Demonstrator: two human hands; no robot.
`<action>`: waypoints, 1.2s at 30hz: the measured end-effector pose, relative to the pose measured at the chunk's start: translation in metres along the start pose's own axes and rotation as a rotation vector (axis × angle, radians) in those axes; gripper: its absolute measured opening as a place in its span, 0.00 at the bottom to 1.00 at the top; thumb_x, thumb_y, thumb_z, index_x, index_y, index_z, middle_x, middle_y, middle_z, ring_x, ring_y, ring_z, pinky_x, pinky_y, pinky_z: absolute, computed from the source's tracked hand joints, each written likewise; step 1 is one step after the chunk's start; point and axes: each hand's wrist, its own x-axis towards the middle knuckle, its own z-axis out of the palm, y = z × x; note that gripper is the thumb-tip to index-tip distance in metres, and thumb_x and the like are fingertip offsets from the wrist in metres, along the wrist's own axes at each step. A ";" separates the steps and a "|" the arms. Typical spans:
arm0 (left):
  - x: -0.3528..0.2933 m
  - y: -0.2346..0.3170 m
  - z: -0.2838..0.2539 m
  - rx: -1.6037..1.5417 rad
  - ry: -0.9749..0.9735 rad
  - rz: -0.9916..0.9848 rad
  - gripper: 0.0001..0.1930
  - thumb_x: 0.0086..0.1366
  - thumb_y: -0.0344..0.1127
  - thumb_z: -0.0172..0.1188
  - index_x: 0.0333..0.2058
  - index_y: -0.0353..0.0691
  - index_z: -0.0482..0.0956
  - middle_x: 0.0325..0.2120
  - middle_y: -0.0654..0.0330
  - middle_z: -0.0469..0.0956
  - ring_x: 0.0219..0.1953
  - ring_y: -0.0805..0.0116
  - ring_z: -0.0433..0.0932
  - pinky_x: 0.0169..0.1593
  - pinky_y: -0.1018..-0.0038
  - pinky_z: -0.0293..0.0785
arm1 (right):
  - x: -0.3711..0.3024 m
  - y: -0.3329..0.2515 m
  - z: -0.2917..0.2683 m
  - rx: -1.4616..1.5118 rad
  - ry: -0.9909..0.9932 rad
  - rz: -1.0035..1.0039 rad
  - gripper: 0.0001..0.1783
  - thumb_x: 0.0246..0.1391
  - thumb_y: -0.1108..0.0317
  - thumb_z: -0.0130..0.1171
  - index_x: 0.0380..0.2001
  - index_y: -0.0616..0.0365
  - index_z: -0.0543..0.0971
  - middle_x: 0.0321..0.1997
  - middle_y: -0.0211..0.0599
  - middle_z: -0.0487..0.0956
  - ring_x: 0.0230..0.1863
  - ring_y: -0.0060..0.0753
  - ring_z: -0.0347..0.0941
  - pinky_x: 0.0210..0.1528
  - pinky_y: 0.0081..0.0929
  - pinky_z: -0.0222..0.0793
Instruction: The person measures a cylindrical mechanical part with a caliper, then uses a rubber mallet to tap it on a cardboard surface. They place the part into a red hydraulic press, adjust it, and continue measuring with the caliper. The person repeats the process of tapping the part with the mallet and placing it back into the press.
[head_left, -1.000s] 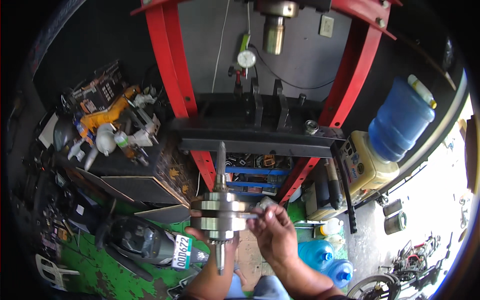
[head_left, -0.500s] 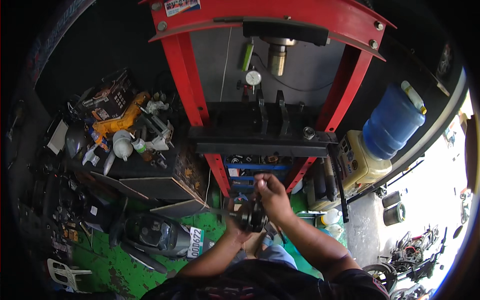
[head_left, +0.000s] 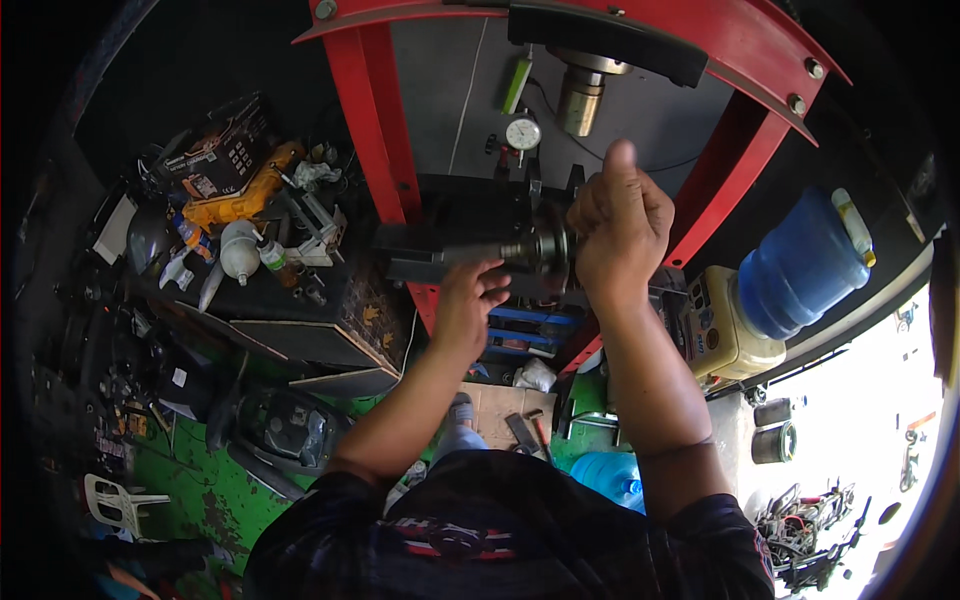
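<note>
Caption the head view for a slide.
Both hands, left hand and right hand, lift a metal crankshaft toward the red press.

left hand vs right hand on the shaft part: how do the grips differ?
The left hand sits lower, its fingers loosely curled under the thin shaft end of the metal shaft assembly. The right hand sits higher, closed in a fist around the wider disc end, thumb pointing up. The left forearm comes in slanted; the right runs nearly straight up. Both bare hands hold the same part in front of the red press frame.
</note>
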 end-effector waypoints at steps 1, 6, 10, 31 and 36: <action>0.000 0.005 -0.019 0.035 0.003 -0.079 0.14 0.73 0.39 0.56 0.51 0.38 0.79 0.46 0.57 0.83 0.44 0.68 0.81 0.52 0.67 0.77 | 0.011 0.014 -0.002 0.017 0.028 -0.045 0.31 0.72 0.51 0.55 0.16 0.49 0.60 0.13 0.23 0.56 0.15 0.19 0.47 0.20 0.26 0.44; -0.006 0.041 -0.088 0.303 0.018 -0.102 0.15 0.72 0.39 0.57 0.46 0.32 0.81 0.40 0.54 0.85 0.37 0.69 0.82 0.41 0.73 0.78 | 0.050 0.085 -0.030 -0.073 0.079 -0.267 0.30 0.73 0.53 0.54 0.16 0.52 0.62 0.15 0.24 0.59 0.17 0.18 0.49 0.21 0.26 0.46; -0.010 0.076 -0.138 0.350 0.044 -0.045 0.13 0.72 0.38 0.59 0.42 0.32 0.83 0.37 0.53 0.85 0.35 0.70 0.81 0.41 0.73 0.78 | 0.067 0.123 -0.040 -0.223 0.085 -0.388 0.30 0.75 0.55 0.49 0.17 0.56 0.65 0.15 0.27 0.63 0.18 0.19 0.53 0.23 0.25 0.50; 0.016 0.056 -0.169 0.650 -0.096 -0.166 0.10 0.74 0.35 0.61 0.45 0.34 0.84 0.37 0.62 0.85 0.35 0.80 0.77 0.41 0.81 0.74 | 0.081 0.162 -0.063 -0.275 0.058 -0.363 0.25 0.72 0.60 0.52 0.20 0.62 0.68 0.17 0.27 0.67 0.20 0.18 0.58 0.23 0.23 0.52; 0.013 0.047 -0.160 0.629 -0.135 -0.183 0.10 0.74 0.34 0.60 0.46 0.34 0.83 0.38 0.61 0.85 0.36 0.79 0.78 0.43 0.79 0.76 | 0.080 0.143 -0.078 -0.209 -0.194 -0.280 0.16 0.68 0.63 0.54 0.28 0.63 0.71 0.26 0.32 0.73 0.28 0.20 0.62 0.32 0.23 0.58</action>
